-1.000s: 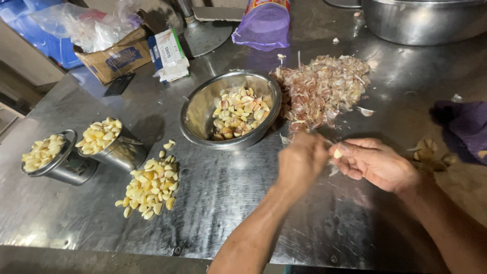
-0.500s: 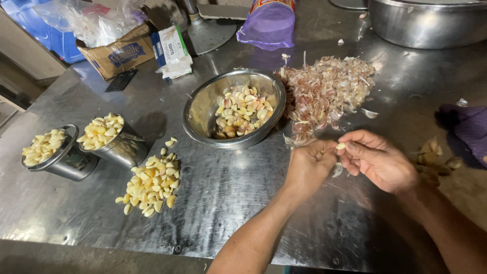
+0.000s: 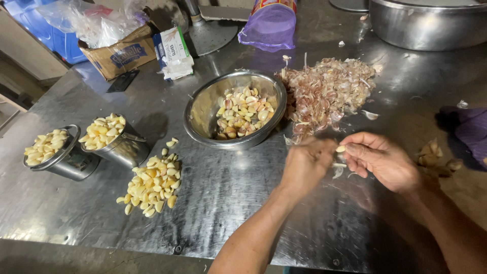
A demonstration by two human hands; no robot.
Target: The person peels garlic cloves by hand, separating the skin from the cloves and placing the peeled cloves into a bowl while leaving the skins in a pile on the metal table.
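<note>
My left hand [image 3: 307, 163] and my right hand [image 3: 380, 160] meet over the steel table [image 3: 243, 203], just in front of a steel bowl [image 3: 203, 106] of unpeeled garlic cloves. A pale garlic clove [image 3: 341, 149] is pinched between my right thumb and fingers, and my left fingertips touch it. A heap of papery garlic skins [image 3: 329, 94] lies just beyond my hands. A loose pile of peeled cloves [image 3: 152, 183] sits on the table at the left.
Two small steel cups [image 3: 124, 147] [image 3: 66, 162] heaped with peeled cloves stand at the left. A cardboard box [image 3: 119, 53], a small carton [image 3: 175, 50], a purple net bag [image 3: 269, 28] and a large steel pot [image 3: 431, 23] line the back. A purple cloth [image 3: 472, 129] lies at right.
Both hands have stayed together on the clove, shifting slightly to the right and toward the skins. The left fingers have worked at the clove.
</note>
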